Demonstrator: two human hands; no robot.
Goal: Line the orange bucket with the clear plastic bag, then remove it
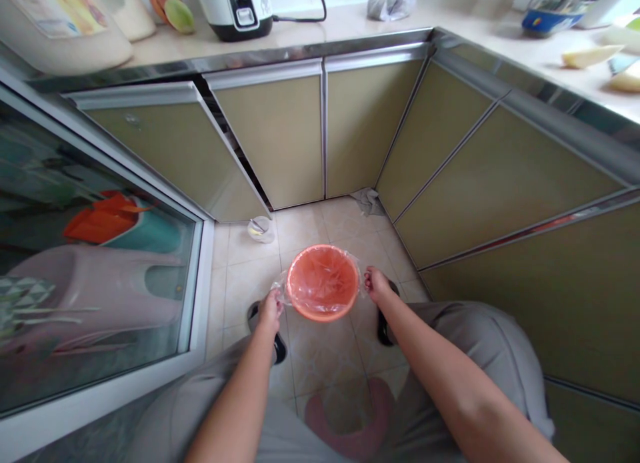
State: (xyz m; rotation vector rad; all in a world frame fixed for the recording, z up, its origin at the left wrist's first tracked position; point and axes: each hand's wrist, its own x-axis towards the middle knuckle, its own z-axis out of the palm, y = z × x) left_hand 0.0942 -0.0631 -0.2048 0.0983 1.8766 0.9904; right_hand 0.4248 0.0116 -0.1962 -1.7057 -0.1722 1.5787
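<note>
An orange basin (324, 314) stands on the tiled floor between my feet, lined with a clear plastic bag (327, 283) whose edges spread past the rim on both sides. My left hand (271, 307) is at the left of the basin, its fingers closed on the bag's edge. Opposite it, my right hand (375, 284) pinches the bag's edge at the right side of the rim. Wrinkled film covers the inside of the basin. Whether anything lies beneath the film cannot be made out.
A small clear bowl (261, 230) sits on the floor near the cabinets. A grey cloth (369, 201) lies in the corner. One cabinet door (155, 139) stands ajar. A glass door (100, 263) is at left. The counter holds a cooker (235, 9) and a blue bowl (547, 23).
</note>
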